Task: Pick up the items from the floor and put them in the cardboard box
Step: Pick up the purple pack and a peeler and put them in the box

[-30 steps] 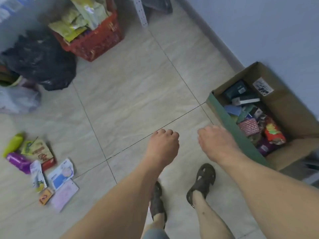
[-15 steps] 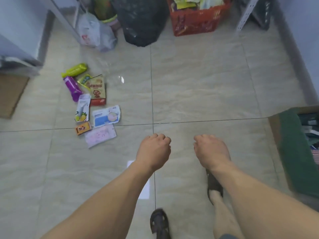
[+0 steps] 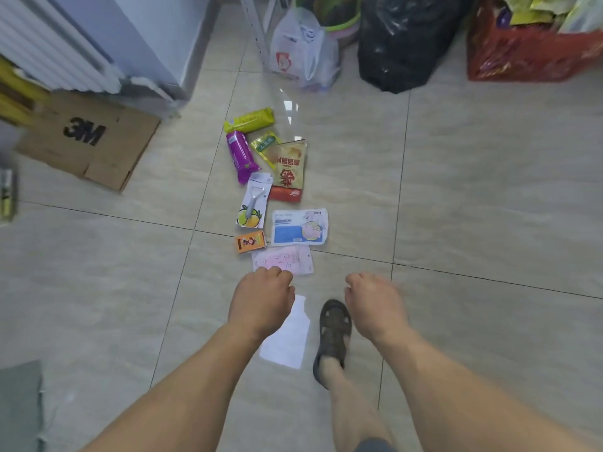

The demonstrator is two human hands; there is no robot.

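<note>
Beige tiled floor point(image 3: 473, 177) fills the frame. Both the left hand point(image 3: 261, 298) and the right hand point(image 3: 375, 301) hang low at centre with fingers loosely curled, holding nothing. Above them lie eight items: a yellow-green pack point(image 3: 249, 120), purple pack point(image 3: 241, 156), green sachet point(image 3: 266, 146), red-orange pouch point(image 3: 288, 172), peeler card point(image 3: 254, 203), blue-white packet point(image 3: 300, 227), orange box point(image 3: 250, 242) and pink packet point(image 3: 284, 259). The cardboard box seen earlier at the right edge is now out of view, and the items sit nearer the hands.

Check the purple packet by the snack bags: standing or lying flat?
Lying flat. The purple packet rests lengthwise on the floor tile, beside the yellow-green packet.
</note>
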